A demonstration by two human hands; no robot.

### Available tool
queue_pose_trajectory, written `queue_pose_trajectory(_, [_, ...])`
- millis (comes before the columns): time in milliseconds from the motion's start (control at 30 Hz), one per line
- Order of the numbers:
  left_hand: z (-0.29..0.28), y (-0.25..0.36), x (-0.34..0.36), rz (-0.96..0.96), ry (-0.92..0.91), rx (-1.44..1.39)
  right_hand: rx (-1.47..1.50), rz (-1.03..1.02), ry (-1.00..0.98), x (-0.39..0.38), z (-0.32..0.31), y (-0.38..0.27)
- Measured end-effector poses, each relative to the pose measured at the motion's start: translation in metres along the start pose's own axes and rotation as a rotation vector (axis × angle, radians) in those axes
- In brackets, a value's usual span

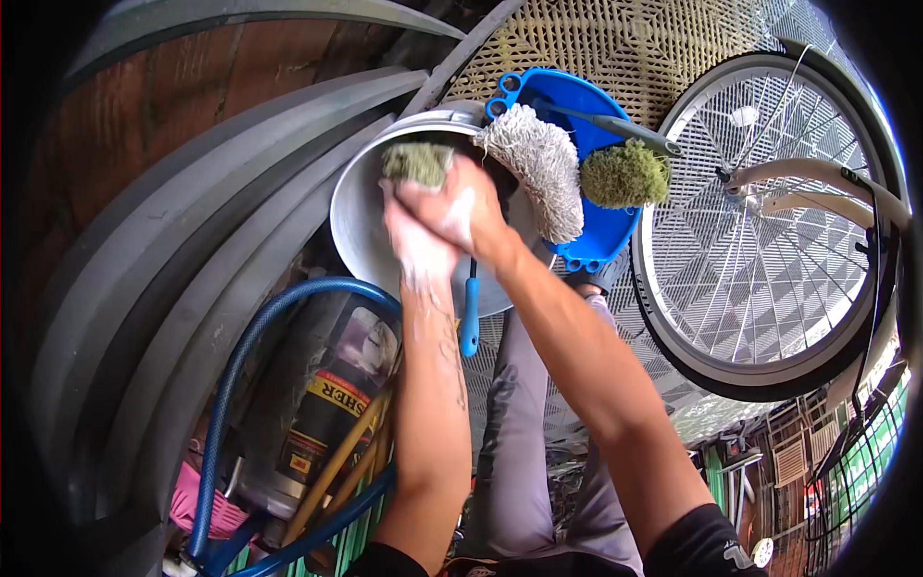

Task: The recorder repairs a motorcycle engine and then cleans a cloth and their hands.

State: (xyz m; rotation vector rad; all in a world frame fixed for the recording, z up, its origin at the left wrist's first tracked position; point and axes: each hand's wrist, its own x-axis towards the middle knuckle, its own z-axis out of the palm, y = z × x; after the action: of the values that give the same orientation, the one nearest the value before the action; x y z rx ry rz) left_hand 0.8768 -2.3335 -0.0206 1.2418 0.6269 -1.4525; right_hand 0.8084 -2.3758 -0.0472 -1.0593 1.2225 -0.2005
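Note:
My left hand [415,236] and my right hand [466,207] are pressed together over a pale grey bucket [358,216], closed round a green shaggy cloth or sponge [420,163]. White suds coat both hands and run down the left wrist. Motion smears the fingers a little. Below my hands, a tool with a blue handle [469,322] sticks out over the bucket's near rim; its other end is hidden. Against the bucket's right side lies a grey-white shaggy duster head [538,168]. Beside it, a green fluffy brush head [625,175] rests on a blue basin [611,229].
A bicycle wheel [673,317] stands close on the right. Grey curved slats [192,207] rise on the left. A dark pressure washer [308,404], a blue hose [231,385], wooden handles [346,452] and a pink item [204,500] crowd the lower left. Woven matting [586,38] lies beyond.

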Motion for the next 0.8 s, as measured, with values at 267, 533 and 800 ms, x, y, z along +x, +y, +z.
queue_pose_trajectory(267, [-0.079, 0.012, 0.082, 0.487, -0.367, 0.03, -0.163, -0.314, 0.117, -0.079, 0.042, -0.04])
queue_pose_trajectory(533, [-0.047, -0.01, -0.005, -0.001, -0.199, -0.233, 0.661, 0.064, 0.025, 0.013, 0.03, 0.041])
queue_pose_trajectory(800, [-0.147, -0.004, 0.121, 0.733, -0.222, 1.912, 0.339, -0.156, 0.035, -0.022, 0.027, 0.002])
